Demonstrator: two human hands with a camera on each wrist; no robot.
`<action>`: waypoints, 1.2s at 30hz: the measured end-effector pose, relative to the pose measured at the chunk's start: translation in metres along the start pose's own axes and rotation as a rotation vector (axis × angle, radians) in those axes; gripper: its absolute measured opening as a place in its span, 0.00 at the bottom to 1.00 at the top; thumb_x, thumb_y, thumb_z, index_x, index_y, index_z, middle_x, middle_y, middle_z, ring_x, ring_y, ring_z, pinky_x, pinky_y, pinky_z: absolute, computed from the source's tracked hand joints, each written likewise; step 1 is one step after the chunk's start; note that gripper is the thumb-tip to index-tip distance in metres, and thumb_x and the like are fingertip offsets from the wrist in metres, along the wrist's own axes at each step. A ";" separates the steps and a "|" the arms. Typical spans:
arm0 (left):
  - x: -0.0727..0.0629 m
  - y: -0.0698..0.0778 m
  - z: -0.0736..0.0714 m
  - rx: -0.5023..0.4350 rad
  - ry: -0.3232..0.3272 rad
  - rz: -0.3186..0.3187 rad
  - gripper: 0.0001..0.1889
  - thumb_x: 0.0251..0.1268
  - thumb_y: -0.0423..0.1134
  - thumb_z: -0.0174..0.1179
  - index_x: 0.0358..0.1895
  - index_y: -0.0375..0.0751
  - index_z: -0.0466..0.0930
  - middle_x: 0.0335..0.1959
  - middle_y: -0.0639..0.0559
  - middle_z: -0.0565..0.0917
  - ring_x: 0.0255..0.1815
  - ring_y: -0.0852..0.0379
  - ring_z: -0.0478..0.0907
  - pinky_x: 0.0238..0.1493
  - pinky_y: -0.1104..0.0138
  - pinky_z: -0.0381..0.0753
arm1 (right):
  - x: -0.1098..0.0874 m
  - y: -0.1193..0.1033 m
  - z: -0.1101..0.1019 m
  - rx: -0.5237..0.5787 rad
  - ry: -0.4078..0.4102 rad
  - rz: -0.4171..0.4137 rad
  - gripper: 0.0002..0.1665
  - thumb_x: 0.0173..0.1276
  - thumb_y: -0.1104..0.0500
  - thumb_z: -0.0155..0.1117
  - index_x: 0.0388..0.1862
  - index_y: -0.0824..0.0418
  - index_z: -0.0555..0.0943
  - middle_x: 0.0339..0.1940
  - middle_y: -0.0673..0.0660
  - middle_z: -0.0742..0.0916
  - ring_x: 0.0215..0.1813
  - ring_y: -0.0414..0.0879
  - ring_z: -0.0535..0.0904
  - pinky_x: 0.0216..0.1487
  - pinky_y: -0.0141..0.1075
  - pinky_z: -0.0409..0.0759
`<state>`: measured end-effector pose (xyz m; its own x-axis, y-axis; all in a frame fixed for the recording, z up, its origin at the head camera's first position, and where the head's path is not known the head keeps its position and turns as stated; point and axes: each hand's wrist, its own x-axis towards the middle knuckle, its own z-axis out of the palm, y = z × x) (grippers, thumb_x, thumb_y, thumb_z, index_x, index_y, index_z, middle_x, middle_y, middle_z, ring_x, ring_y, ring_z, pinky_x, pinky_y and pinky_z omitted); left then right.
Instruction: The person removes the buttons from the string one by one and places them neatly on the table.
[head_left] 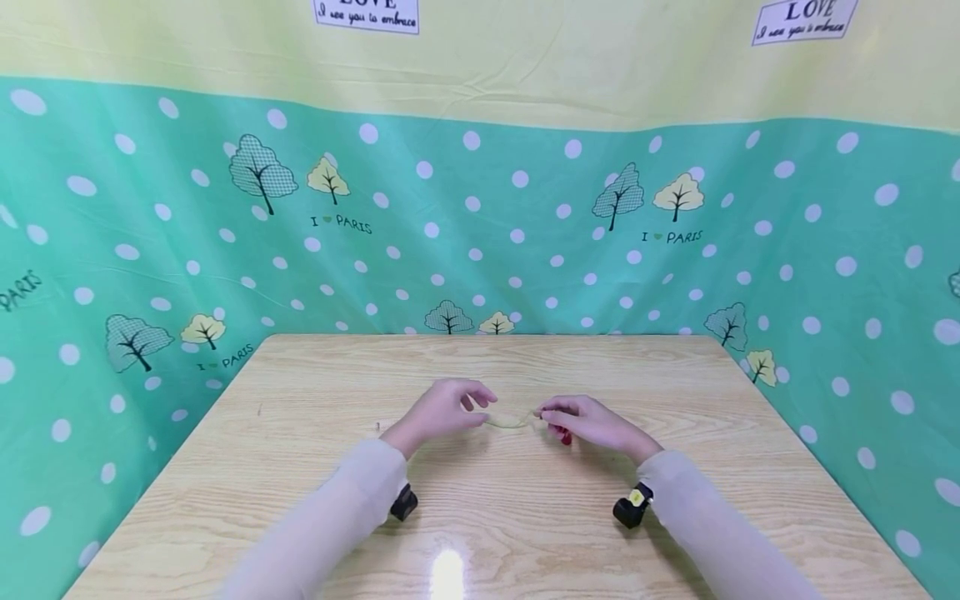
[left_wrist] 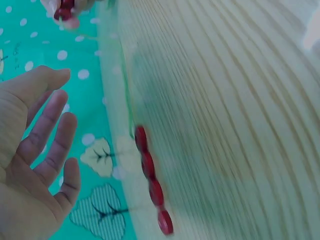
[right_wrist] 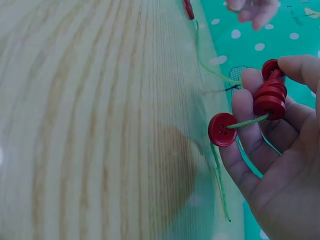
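Red buttons (right_wrist: 270, 97) sit stacked on a green string (right_wrist: 224, 185), and my right hand (head_left: 588, 421) pinches them between thumb and fingers. One more button (right_wrist: 222, 130) hangs on the string slightly apart from that stack, and below it the string's loose end trails down. From the right hand the string runs across toward the left, where several red buttons (left_wrist: 156, 192) form a row in the left wrist view. Beside that row is my left hand (head_left: 453, 408), its fingers relaxed and spread from the thumb, with nothing held between them.
Both hands are over a light wooden table (head_left: 480, 367). Behind it hangs a green and yellow curtain (head_left: 480, 217) with dots and trees. A black wrist camera (head_left: 630, 510) is strapped to the right wrist, another black camera (head_left: 403, 503) to the left.
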<state>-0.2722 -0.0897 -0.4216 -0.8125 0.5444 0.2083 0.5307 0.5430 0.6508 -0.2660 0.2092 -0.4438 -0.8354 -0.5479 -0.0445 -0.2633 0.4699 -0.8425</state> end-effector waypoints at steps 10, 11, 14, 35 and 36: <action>0.020 0.024 0.020 0.012 -0.019 0.032 0.14 0.62 0.40 0.71 0.51 0.46 0.86 0.39 0.59 0.86 0.41 0.56 0.81 0.44 0.66 0.79 | 0.004 -0.004 0.004 0.018 -0.012 -0.011 0.24 0.81 0.48 0.52 0.59 0.65 0.80 0.35 0.60 0.85 0.34 0.49 0.79 0.41 0.42 0.77; 0.021 0.026 0.022 0.014 -0.023 0.036 0.14 0.62 0.40 0.71 0.51 0.47 0.86 0.39 0.59 0.86 0.41 0.55 0.82 0.44 0.66 0.79 | 0.004 -0.005 0.005 0.020 -0.015 -0.017 0.24 0.81 0.48 0.52 0.58 0.66 0.80 0.35 0.61 0.85 0.34 0.49 0.79 0.41 0.42 0.77; 0.025 0.030 0.026 0.024 -0.036 0.056 0.14 0.62 0.40 0.71 0.51 0.49 0.86 0.40 0.59 0.86 0.43 0.53 0.82 0.45 0.67 0.79 | 0.004 -0.007 0.006 0.026 -0.022 -0.033 0.22 0.81 0.49 0.52 0.56 0.65 0.81 0.35 0.62 0.85 0.35 0.50 0.79 0.42 0.44 0.77; 0.031 0.038 0.038 0.057 -0.037 0.130 0.11 0.60 0.38 0.73 0.46 0.49 0.88 0.39 0.64 0.87 0.41 0.63 0.81 0.46 0.70 0.80 | 0.005 -0.014 0.010 0.003 -0.017 -0.037 0.19 0.81 0.47 0.51 0.48 0.59 0.82 0.35 0.62 0.85 0.37 0.47 0.78 0.47 0.44 0.73; 0.031 0.038 0.038 0.055 -0.036 0.127 0.11 0.61 0.38 0.73 0.46 0.49 0.88 0.37 0.64 0.86 0.40 0.63 0.82 0.46 0.70 0.80 | 0.005 -0.014 0.010 0.000 -0.017 -0.041 0.19 0.81 0.47 0.51 0.47 0.59 0.82 0.35 0.62 0.85 0.36 0.47 0.78 0.46 0.43 0.74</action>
<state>-0.2679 -0.0281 -0.4177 -0.7294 0.6329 0.2596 0.6419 0.5019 0.5797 -0.2611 0.1930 -0.4377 -0.8158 -0.5780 -0.0188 -0.2973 0.4471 -0.8437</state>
